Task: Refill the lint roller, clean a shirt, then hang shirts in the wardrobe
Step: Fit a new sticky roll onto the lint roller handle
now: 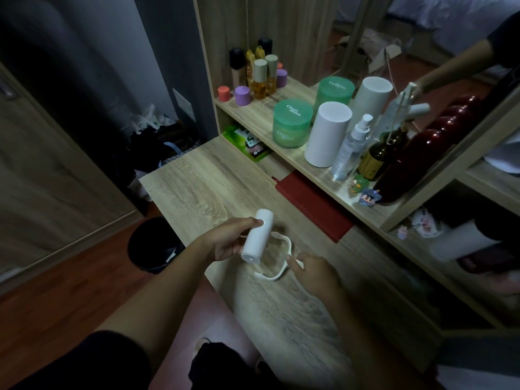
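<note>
My left hand grips a white cylindrical lint roller refill, tilted, just above the wooden desk. To its right, the white bent lint roller handle lies on the desk. My right hand pinches that handle near its lower end. No shirt is in view.
A shelf behind the desk holds green jars, a tall white cylinder, a spray bottle, a brown bottle and small pots. A red folder lies beneath the shelf. A black bin stands on the floor at the left. A mirror is behind.
</note>
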